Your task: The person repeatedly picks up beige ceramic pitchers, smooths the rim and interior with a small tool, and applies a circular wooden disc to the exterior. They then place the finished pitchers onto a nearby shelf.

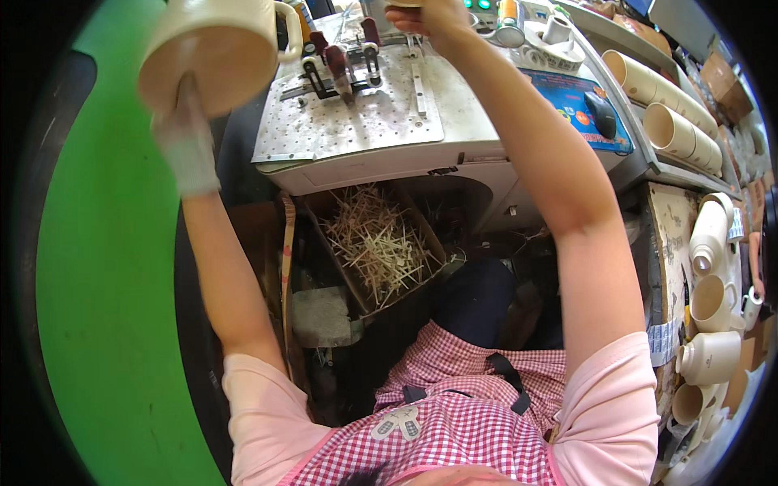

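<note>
My left hand (188, 146), in a pale glove and blurred, holds up a large cream mug (243, 32) at the upper left. The mug's round end faces me and its handle (292, 32) points right. My fingers overlap that end; whether they reach inside I cannot tell. My right hand (438, 23) is bare, raised over the white worktable at the top edge, partly cut off. Its fingers are bent against a small pale edge that I cannot make out. Between the hands, a clamp fixture with dark red handles (336, 63) stands on a perforated metal plate (381, 113).
A green surface (105, 259) lies left. Below the table sits a box of thin sticks (381, 243). On the right are a black mouse (600, 115) on a blue mat, rows of cream cups (681, 138) and several cream mugs and jars (711, 356).
</note>
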Motion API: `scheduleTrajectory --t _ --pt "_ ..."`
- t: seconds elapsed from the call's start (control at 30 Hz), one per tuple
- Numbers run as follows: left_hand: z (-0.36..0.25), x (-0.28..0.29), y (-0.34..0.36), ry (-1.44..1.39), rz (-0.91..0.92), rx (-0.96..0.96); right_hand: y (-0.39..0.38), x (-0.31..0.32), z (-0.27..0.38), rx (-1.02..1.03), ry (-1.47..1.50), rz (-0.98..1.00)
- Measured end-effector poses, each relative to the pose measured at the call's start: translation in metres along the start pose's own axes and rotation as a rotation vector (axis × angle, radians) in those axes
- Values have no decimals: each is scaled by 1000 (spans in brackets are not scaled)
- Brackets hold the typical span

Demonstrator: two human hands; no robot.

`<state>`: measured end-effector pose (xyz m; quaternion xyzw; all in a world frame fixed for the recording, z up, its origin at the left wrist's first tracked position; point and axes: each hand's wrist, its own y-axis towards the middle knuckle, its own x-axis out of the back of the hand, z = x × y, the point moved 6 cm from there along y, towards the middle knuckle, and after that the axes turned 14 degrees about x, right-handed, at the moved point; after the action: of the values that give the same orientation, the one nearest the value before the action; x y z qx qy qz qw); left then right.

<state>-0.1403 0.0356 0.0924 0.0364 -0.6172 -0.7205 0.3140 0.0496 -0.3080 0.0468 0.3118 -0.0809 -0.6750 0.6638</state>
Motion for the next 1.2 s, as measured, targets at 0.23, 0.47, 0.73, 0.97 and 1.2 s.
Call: scheduleTrajectory --t 0.23,0.47,0.73,0.97,1.2 --pt "-84 -155 82 -863 602 500 -155 143 83 -160 109 -25" --pt "-108 -163 72 -880 657 228 -276 234 143 -336 -34 -193" --pt "-110 -156 68 -1144 1331 372 -318 265 155 -331 -108 -209" --pt "-109 -122 45 -996 1204 428 -340 267 149 -356 -118 -261" --pt "-108 -133 22 -1226 1281 450 -365 280 161 -376 -157 -301"
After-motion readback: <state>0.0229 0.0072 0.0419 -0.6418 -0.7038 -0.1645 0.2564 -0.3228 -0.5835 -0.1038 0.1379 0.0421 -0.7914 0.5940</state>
